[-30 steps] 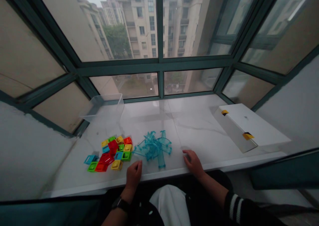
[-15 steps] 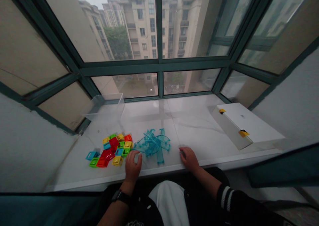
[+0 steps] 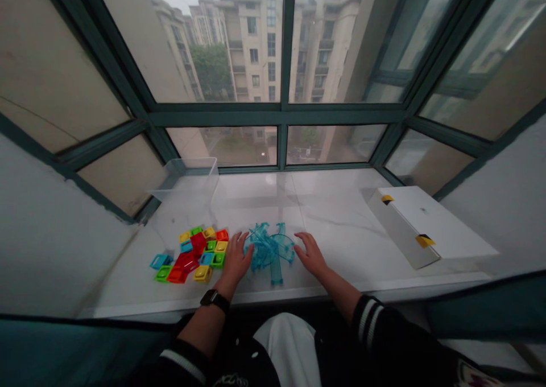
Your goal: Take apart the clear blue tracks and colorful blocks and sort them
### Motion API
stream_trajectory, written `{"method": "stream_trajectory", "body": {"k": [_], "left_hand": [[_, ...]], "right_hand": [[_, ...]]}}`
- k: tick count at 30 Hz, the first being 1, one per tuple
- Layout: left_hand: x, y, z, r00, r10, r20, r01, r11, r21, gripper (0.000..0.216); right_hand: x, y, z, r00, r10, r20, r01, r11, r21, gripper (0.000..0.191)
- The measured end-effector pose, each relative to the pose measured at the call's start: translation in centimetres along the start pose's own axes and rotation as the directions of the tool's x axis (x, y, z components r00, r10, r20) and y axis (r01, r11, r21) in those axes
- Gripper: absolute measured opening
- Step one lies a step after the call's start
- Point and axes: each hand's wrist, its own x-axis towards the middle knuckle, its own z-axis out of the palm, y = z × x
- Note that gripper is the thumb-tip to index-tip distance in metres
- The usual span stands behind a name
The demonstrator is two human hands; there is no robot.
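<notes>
A loose heap of see-through blue plastic pieces [image 3: 268,250], some curved and some straight, lies on the white sill between my hands. At its left edge is my left hand [image 3: 237,256], fingers apart and holding nothing; whether it touches the pieces I cannot tell. My right hand [image 3: 311,254] is at the right edge of the heap, thumb and fingers spread, with nothing in it. Left of my left hand sits a cluster of red, yellow, green and blue plastic blocks [image 3: 187,260], several of them with hollow tops.
A clear plastic bin [image 3: 194,176] stands at the back left by the window. On the right lies a white box [image 3: 439,222] with yellow and black tabs. Dark green window frames [image 3: 341,117] border the white sill [image 3: 341,205], whose front edge runs before my lap.
Both hands have moved forward from the sill's front edge to either side of the blue pieces, and their fingers have spread. The camera view has shifted slightly.
</notes>
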Motion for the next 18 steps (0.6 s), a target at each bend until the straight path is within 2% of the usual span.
{"method": "stream_trajectory", "body": {"k": [4, 10, 18], "left_hand": [[0.3, 0.1, 0.6, 0.999, -0.027, 0.03, 0.026, 0.999, 0.028, 0.05], [0.2, -0.1, 0.9, 0.994, -0.025, 0.11, 0.027, 1.0, -0.014, 0.05], [0.1, 0.7, 1.7, 0.992, -0.017, 0.121, 0.025, 0.998, -0.058, 0.049]], "right_hand": [[2.2, -0.8, 1.8, 0.996, -0.039, 0.077, 0.04, 0.999, -0.011, 0.047], [2.8, -0.6, 4.6, 0.995, 0.026, 0.099, -0.026, 1.0, -0.004, 0.05], [2.2, -0.7, 5.1, 0.991, 0.02, 0.133, -0.025, 0.999, 0.042, 0.045]]}}
